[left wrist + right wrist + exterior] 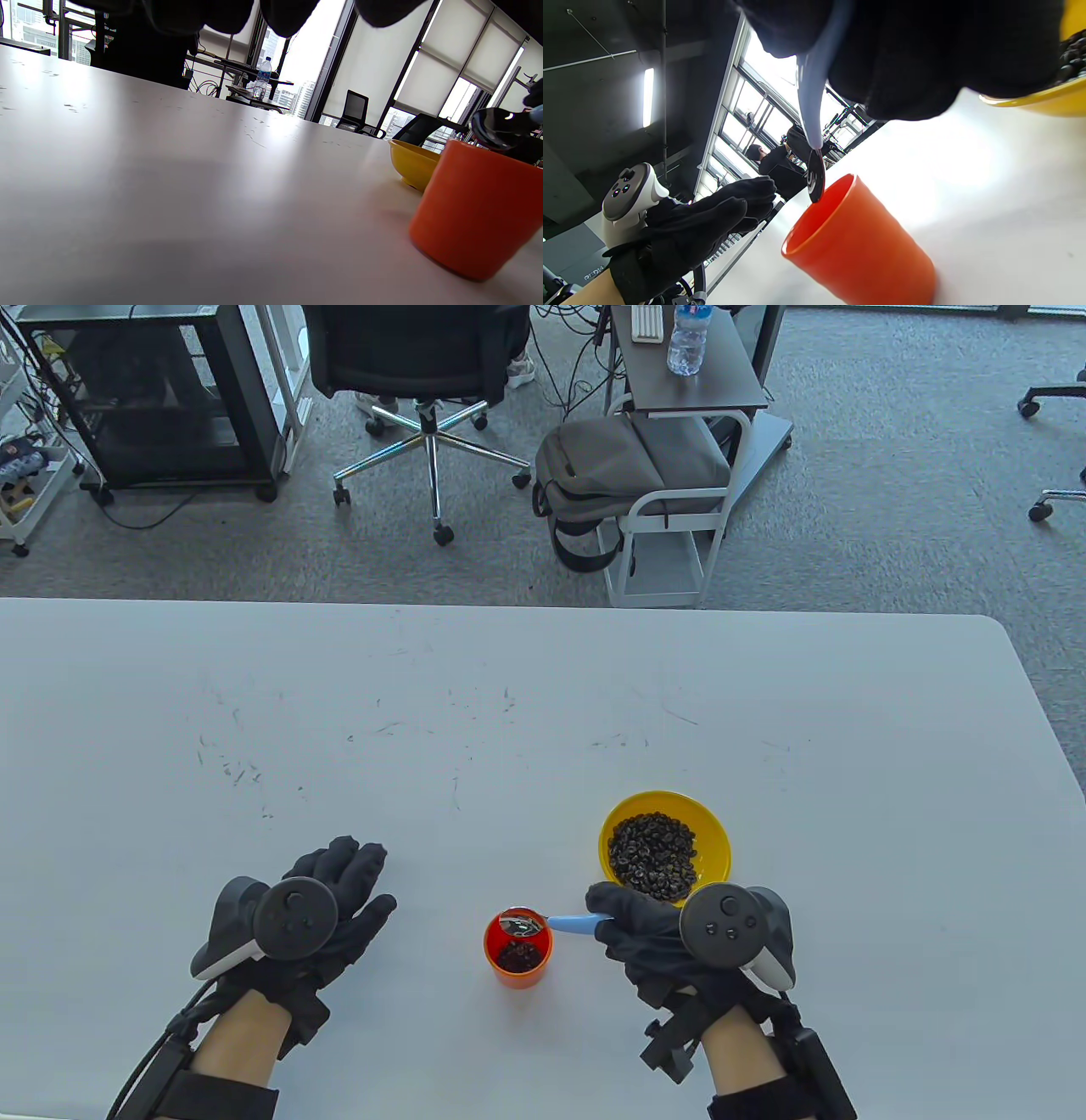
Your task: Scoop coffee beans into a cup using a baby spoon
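An orange cup (517, 952) stands on the white table (509, 729) with coffee beans in its bottom. My right hand (653, 937) grips the light-blue handle of a baby spoon (543, 922); its shiny metal bowl is tilted over the cup's far rim and looks empty. The cup (861, 250) and spoon (814, 127) also show in the right wrist view. A yellow bowl (666, 848) of coffee beans sits just behind my right hand. My left hand (327, 912) rests flat on the table left of the cup, fingers spread, holding nothing.
The table's far edge borders a carpeted floor with an office chair (424, 381), a grey backpack (611, 475) on a white cart and a water bottle (687, 339) on a small desk. In the left wrist view the cup (475, 212) and bowl (413, 163) are at the right.
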